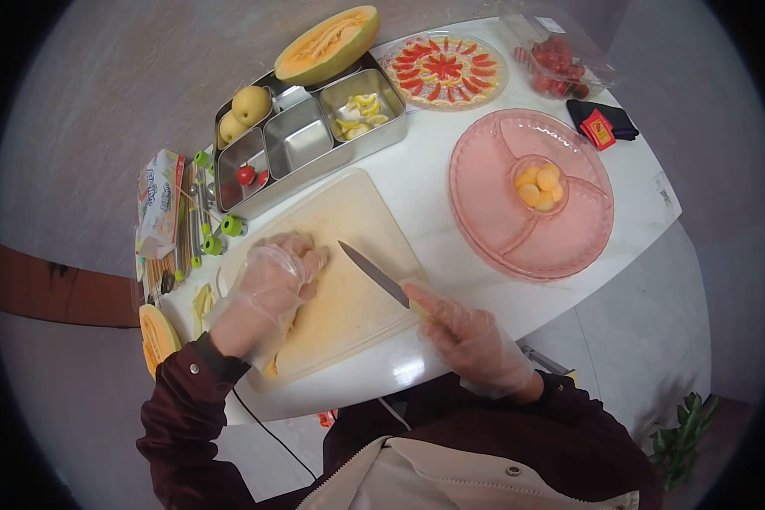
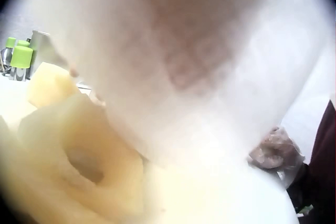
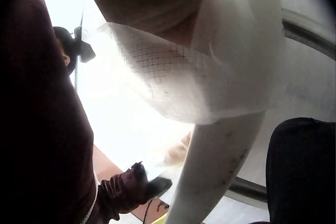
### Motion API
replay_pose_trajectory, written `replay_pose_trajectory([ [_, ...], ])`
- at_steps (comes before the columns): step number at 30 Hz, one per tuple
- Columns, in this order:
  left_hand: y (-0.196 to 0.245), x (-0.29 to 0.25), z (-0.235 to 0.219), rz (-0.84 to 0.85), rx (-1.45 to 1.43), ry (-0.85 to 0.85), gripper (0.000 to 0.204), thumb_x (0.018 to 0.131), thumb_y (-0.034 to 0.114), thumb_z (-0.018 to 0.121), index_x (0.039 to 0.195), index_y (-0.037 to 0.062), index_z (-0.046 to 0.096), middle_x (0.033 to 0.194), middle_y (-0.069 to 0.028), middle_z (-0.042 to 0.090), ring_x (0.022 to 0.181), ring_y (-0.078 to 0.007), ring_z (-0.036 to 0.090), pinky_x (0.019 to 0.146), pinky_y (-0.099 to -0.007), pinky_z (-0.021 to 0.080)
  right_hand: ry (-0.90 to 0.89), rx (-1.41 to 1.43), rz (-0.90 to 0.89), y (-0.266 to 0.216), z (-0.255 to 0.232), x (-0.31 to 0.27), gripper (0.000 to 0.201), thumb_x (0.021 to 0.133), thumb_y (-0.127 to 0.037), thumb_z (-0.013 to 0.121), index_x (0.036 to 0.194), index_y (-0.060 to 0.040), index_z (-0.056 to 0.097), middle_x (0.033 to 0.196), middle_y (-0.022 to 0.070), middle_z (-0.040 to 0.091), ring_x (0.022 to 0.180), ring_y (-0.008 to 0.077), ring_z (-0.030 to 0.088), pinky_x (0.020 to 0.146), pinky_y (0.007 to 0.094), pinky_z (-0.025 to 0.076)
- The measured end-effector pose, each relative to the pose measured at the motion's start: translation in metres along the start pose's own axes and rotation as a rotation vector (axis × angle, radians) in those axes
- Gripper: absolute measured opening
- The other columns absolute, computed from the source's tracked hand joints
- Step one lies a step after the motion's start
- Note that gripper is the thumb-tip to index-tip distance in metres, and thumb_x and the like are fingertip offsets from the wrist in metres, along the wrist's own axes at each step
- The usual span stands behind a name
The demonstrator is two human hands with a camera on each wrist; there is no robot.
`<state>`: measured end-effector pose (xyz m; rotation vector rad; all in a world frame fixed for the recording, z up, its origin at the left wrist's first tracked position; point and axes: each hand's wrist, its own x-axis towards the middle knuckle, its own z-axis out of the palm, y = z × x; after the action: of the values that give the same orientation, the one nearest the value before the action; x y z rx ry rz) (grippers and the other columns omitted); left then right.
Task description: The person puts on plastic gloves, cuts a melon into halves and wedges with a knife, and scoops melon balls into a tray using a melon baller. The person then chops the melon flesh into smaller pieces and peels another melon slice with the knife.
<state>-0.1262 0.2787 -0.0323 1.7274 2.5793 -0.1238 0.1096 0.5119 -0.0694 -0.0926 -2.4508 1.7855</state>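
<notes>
On the pale cutting board [image 1: 357,246], my gloved left hand [image 1: 268,285] is bent over, its curled fingers at a melon piece [image 2: 50,85] seen near the fingertips in the left wrist view. Much of that piece is hidden behind the hand and its loose plastic glove. Closer to the left wrist camera lies a melon chunk with a scooped hollow [image 2: 115,182]. My gloved right hand [image 1: 472,340] grips a knife [image 1: 374,272] by its light handle, blade slanting over the board's right side toward the left hand.
Behind the board stands a metal compartment tray [image 1: 314,166] with fruit, a halved melon [image 1: 327,47] at its back. Right of it are a decorated fruit platter [image 1: 444,70], strawberries [image 1: 557,68] and a pink divided plate [image 1: 493,229] holding melon balls [image 1: 537,187]. Green-capped tools [image 1: 232,225] lie left.
</notes>
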Motion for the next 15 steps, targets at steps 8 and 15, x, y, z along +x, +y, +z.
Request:
replay_pose_trajectory([
  [8, -0.005, -0.028, -0.041, -0.165, 0.031, 0.179, 0.044, 0.08, 0.011, 0.075, 0.123, 0.0097, 0.066, 0.119, -0.0189, 0.066, 0.109, -0.0395, 0.064, 0.093, -0.0469, 0.052, -0.067, 0.068, 0.119, 0.005, 0.0, -0.004, 0.057, 0.096, -0.002, 0.06, 0.152, -0.0138, 0.054, 0.111, 0.0185, 0.072, 0.093, 0.0327, 0.072, 0.085, 0.0387, 0.057],
  [15, 0.05, -0.102, -0.068, -0.566, -0.241, 0.114, 0.058, 0.083, 0.01, 0.08, 0.134, -0.0002, 0.055, 0.126, -0.0244, 0.062, 0.109, -0.0449, 0.061, 0.094, -0.0485, 0.051, 0.033, 0.033, 0.087, -0.001, 0.0, 0.001, 0.063, 0.09, 0.005, 0.059, 0.15, -0.014, 0.057, 0.109, 0.015, 0.073, 0.087, 0.029, 0.072, 0.083, 0.0371, 0.057],
])
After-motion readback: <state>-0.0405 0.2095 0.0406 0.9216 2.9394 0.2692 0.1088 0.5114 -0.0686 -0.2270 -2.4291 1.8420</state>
